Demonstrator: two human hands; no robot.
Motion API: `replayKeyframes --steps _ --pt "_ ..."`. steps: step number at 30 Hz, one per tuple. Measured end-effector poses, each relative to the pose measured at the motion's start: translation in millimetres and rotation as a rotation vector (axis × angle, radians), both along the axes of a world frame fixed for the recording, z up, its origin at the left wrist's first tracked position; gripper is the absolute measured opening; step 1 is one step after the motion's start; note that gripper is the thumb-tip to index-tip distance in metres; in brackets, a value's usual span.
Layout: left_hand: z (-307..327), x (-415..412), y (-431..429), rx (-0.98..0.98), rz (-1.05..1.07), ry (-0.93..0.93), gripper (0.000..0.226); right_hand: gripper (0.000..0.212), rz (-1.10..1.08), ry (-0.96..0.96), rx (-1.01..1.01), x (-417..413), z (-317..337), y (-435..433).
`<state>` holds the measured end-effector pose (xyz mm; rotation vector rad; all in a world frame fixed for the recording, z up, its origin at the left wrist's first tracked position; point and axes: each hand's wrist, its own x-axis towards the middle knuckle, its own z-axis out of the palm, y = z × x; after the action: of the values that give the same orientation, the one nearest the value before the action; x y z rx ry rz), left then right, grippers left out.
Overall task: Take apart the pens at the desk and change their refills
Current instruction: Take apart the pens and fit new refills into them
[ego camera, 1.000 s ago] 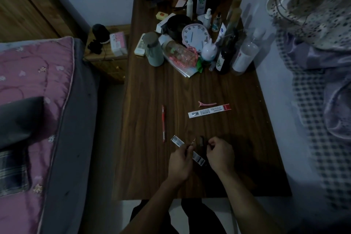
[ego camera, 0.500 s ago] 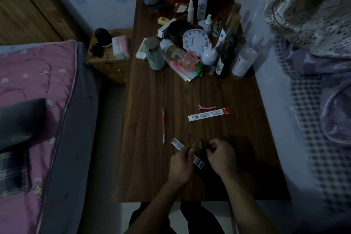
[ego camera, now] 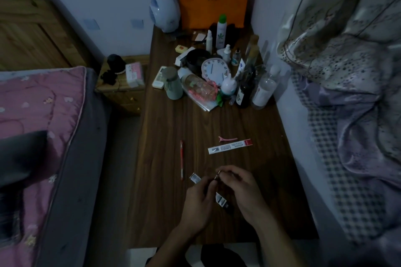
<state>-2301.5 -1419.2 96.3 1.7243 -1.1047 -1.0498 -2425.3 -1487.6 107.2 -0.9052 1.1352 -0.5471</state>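
The dark pen (ego camera: 217, 174) is held just above the near part of the desk (ego camera: 160, 201). Its pale tip points away from the person and its long axis appears to run near to far, though most of the barrel is hidden. Both hands are on it: the left hand (ego camera: 196, 204) curls round the lower part, and the right hand (ego camera: 239, 188) pinches at the tip end. Any pull apart would go along that axis. A labelled refill packet (ego camera: 220, 200) lies beneath the hands, a red pen (ego camera: 181, 159) just to the left, and a second packet (ego camera: 230, 146) further back.
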Motion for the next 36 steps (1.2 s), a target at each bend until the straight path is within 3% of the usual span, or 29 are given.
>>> replayKeyframes --steps 15,19,25,32,36 --pt "47.7 25.7 -1.1 -0.06 -0.019 -0.099 0.019 0.017 0.096 0.016 -0.193 21.6 40.4 -8.0" --pt "49.5 30.5 -0.4 -0.039 -0.019 -0.121 0.019 0.013 0.007 -0.006 -0.123 26.8 40.8 -12.4" --pt "47.8 37.4 2.6 -0.01 -0.023 -0.128 0.021 0.008 0.036 -0.055 -0.122 29.4 39.7 -16.4" --pt "46.1 42.8 -0.8 -0.008 -0.037 -0.144 0.019 0.021 0.083 -0.068 -0.033 31.1 27.3 -17.7" --pt "42.7 44.3 -3.2 0.001 -0.042 -0.157 0.018 0.017 0.044 -0.108 0.004 36.3 28.3 -23.7"
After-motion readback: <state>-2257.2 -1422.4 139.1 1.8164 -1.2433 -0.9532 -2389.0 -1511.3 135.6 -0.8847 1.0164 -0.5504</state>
